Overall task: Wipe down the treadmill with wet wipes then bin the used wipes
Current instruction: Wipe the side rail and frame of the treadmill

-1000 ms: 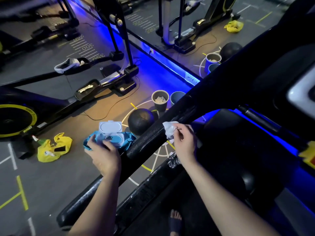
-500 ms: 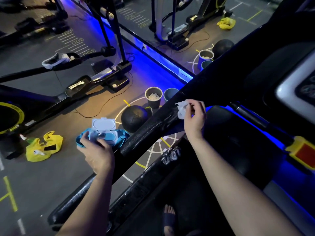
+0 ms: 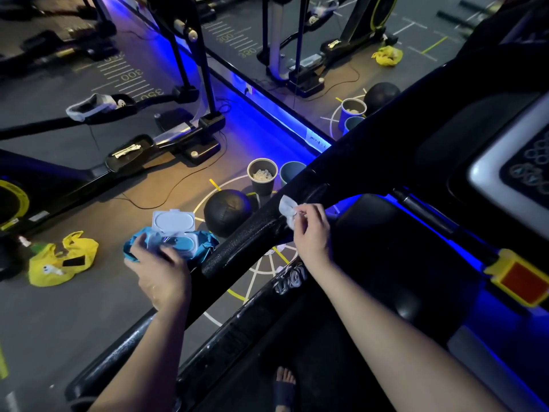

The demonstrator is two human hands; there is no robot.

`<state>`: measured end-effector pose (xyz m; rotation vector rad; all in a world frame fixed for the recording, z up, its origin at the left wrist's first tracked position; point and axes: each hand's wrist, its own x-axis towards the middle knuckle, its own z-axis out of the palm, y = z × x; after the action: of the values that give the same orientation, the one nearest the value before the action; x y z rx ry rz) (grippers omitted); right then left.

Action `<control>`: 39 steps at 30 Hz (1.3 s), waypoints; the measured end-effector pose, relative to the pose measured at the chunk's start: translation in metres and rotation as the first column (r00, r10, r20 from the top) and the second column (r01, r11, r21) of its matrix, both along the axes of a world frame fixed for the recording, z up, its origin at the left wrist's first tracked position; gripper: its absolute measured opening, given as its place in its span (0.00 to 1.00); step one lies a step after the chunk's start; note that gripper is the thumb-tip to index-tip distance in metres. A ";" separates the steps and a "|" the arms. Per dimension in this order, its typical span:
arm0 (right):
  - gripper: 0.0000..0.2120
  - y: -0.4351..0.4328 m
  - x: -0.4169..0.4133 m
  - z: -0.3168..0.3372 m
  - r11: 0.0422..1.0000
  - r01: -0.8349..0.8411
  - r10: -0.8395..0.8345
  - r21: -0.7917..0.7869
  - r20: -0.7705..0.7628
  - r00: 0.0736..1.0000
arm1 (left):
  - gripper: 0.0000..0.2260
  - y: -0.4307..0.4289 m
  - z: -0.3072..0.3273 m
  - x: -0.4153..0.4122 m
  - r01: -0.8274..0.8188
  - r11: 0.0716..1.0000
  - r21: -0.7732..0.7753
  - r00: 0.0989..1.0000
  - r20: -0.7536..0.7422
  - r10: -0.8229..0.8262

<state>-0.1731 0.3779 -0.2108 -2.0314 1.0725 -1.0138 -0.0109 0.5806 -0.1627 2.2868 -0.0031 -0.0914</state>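
Observation:
I stand on a black treadmill whose left handrail (image 3: 249, 236) runs diagonally through the view. My right hand (image 3: 312, 233) pinches a white wet wipe (image 3: 287, 207) against the top of that rail. Left of the rail, my left hand (image 3: 160, 269) grips a blue pack of wet wipes (image 3: 175, 240) with its white lid flipped up. The treadmill console (image 3: 511, 173) sits at the right edge. A grey bin (image 3: 262, 175) with crumpled white wipes inside stands on the floor beyond the rail.
A second, blue bin (image 3: 289, 171) stands next to the grey one, and a black medicine ball (image 3: 227, 212) lies in front. A yellow bag (image 3: 61, 257) lies on the floor at left. Exercise bikes (image 3: 89, 162) and a mirror wall with blue strip lighting (image 3: 267, 111) fill the back.
My right hand slid the wipe up along the handrail, then came back down a little. My left hand with the pack has barely moved.

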 end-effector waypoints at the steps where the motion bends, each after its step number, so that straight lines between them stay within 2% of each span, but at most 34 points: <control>1: 0.06 0.000 -0.004 0.002 0.997 -0.037 0.036 0.066 0.014 0.999 | 0.20 0.000 0.000 0.000 -0.001 1.000 0.004 1.000 0.000 0.001; 4: 0.09 -0.011 -0.017 0.014 0.962 -0.036 0.011 0.271 0.095 0.995 | 0.20 0.000 0.001 0.001 0.001 1.000 0.012 1.000 -0.009 -0.001; 6: 0.08 -0.027 -0.024 0.023 0.952 0.056 -0.097 0.300 0.122 0.988 | 0.20 0.000 0.002 0.000 0.002 1.000 0.016 1.000 -0.013 -0.002; 11: 0.06 -0.064 -0.022 0.045 0.962 0.221 -0.239 0.160 0.108 0.965 | 0.20 0.000 0.002 0.000 -0.001 1.000 0.022 1.000 -0.018 0.002; 13: 0.05 -0.066 -0.018 0.048 0.968 0.251 -0.252 0.019 0.071 0.965 | 0.20 0.001 0.002 0.000 0.003 1.000 0.023 1.000 -0.016 -0.003; 15: 0.04 -0.059 -0.011 0.045 0.972 0.220 -0.222 -0.080 -0.018 0.975 | 0.20 0.001 0.002 0.000 0.009 1.000 0.023 1.000 -0.010 -0.009; 18: 0.08 -0.040 -0.001 0.030 0.991 0.101 -0.113 -0.089 -0.152 0.982 | 0.20 0.000 0.001 0.001 0.006 1.000 0.022 1.000 -0.011 -0.006; 21: 0.09 -0.018 0.003 0.018 0.999 0.020 -0.023 -0.035 -0.104 0.994 | 0.20 0.000 0.000 0.002 0.007 1.000 0.021 1.000 -0.010 -0.007; 23: 0.09 -0.010 0.001 0.013 0.994 -0.105 0.105 0.013 -0.093 0.990 | 0.20 0.000 0.000 0.002 0.005 1.000 0.027 1.000 -0.011 -0.005; 25: 0.10 -0.012 -0.004 0.010 0.977 -0.181 0.192 0.110 -0.095 0.977 | 0.20 0.001 0.000 0.002 0.006 1.000 0.031 1.000 -0.012 -0.006; 27: 0.13 -0.022 -0.009 0.015 0.976 -0.099 0.100 0.194 0.008 0.995 | 0.20 0.001 0.001 0.001 0.006 1.000 0.027 1.000 -0.013 -0.006; 29: 0.15 -0.042 -0.015 0.027 0.974 0.072 -0.096 0.215 0.106 0.990 | 0.20 0.000 0.001 0.001 0.003 1.000 0.022 1.000 -0.007 -0.003; 30: 0.14 -0.054 -0.017 0.031 0.974 0.145 -0.164 0.172 0.105 0.981 | 0.20 0.000 0.001 0.001 0.001 1.000 0.022 1.000 -0.005 -0.001; 32: 0.12 -0.072 -0.017 0.032 0.977 0.184 -0.189 0.108 0.037 0.981 | 0.20 0.000 0.001 0.001 0.002 1.000 0.026 1.000 0.000 -0.002; 34: 0.09 -0.071 -0.011 0.028 0.986 0.142 -0.140 0.092 -0.031 0.990 | 0.20 0.000 0.002 0.000 0.001 1.000 0.026 1.000 0.003 -0.001; 36: 0.06 -0.054 -0.004 0.022 0.998 0.059 -0.059 0.002 -0.044 0.997 | 0.20 0.000 0.002 0.000 0.001 1.000 0.021 1.000 -0.001 -0.001; 37: 0.06 -0.042 -0.003 0.018 0.999 -0.028 0.027 -0.027 -0.041 0.999 | 0.20 0.000 0.003 0.000 0.003 1.000 0.019 1.000 -0.001 -0.003; 39: 0.05 -0.019 -0.003 0.009 0.979 -0.203 0.204 0.028 -0.060 0.977 | 0.20 0.000 0.002 0.000 0.008 1.000 0.018 1.000 0.003 -0.008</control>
<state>-0.1757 0.3584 -0.2020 -2.1175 0.8810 -0.8348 -0.0108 0.5806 -0.1605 2.3048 -0.0129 -0.0929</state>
